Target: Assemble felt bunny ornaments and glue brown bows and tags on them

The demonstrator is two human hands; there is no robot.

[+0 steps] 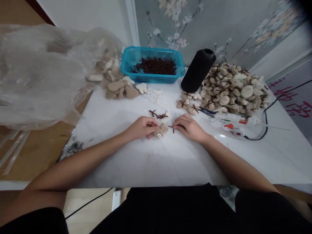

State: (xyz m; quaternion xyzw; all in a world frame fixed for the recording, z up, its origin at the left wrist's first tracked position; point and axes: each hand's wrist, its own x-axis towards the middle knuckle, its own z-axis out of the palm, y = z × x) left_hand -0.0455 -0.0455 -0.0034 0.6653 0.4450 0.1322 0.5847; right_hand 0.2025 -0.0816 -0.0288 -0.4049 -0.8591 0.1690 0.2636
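Note:
My left hand [147,126] is closed on a small beige fabric piece [163,129] with rounded lobes, which bears a white label [160,135]. Just to the right, my right hand [187,126] pinches a dark brown cord bow [173,129] between thumb and fingers, a short gap from the fabric piece. Several more brown bows [159,114] lie on the table behind both hands. Beyond them is a scatter of small white labels [155,95]. Beige pieces with bows and labels [191,107] lie past my right hand, beside dark-handled scissors or pliers [207,111].
A blue basket [152,79] of brown bows stands at the back, beside a black cone [198,71]. Finished-looking pieces [234,87] heap at right, before a glue gun [240,122] with a black cable [265,123]. Plain fabric shapes [123,87] and a plastic bag [44,78] are left.

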